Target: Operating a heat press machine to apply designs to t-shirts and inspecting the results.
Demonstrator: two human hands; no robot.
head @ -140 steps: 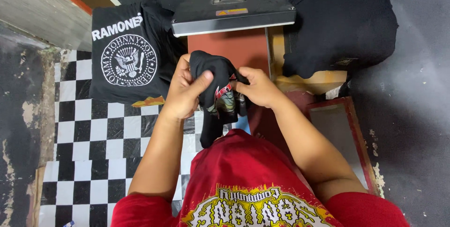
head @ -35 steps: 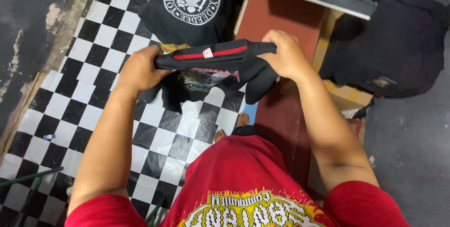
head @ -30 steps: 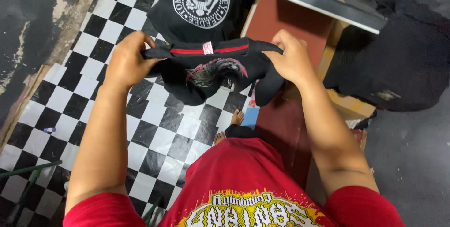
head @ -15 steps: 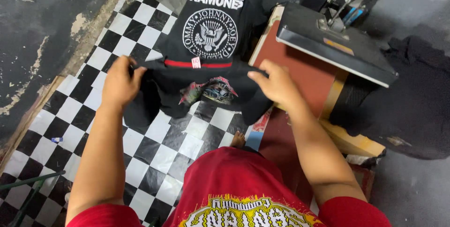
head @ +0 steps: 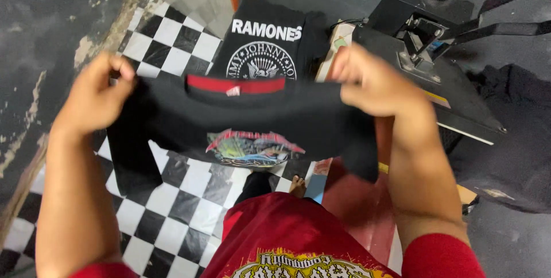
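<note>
Since the earlier frame, the black shirt was spread wider, pinched at its shoulders by left hand and right hand; soft, light cloth.

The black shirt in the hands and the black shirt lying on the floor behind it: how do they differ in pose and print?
The held shirt hangs spread between the left hand and right hand, while the floor shirt lies flat and folded on the checkered floor. The held shirt shows a colourful print and a red neck band; the floor shirt bears a white round emblem with white lettering. Both are black.
</note>
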